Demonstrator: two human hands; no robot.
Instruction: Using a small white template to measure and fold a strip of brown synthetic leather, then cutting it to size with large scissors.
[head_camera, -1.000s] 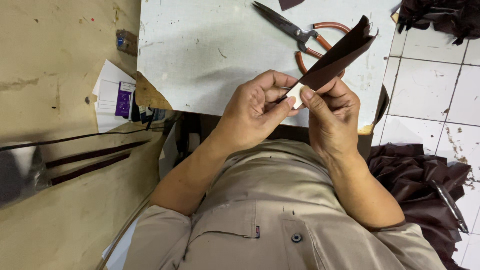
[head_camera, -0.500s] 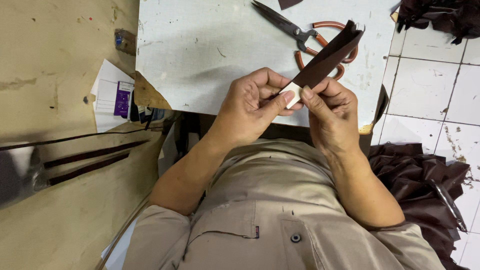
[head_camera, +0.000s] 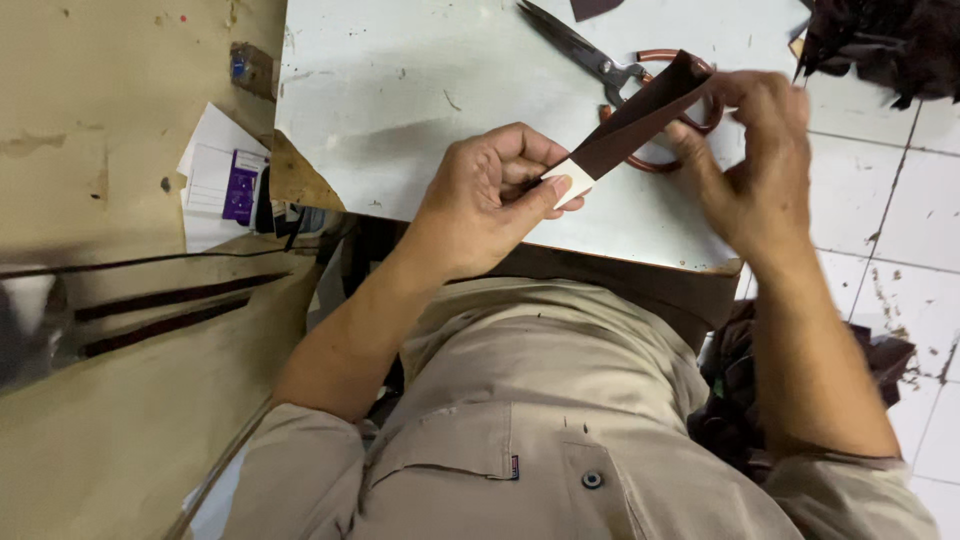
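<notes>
- Right hand has slid up the strip, now pinching its far end above the scissors.
- Left hand clamps the pale near end, keeping it taut, just below the scissors.

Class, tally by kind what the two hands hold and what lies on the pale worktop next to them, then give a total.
Dark brown strip, pinched at its ends by the left hand and right hand: 1
Scissors: 1
Dark scrap at the top edge: 1
Total: 3
</notes>
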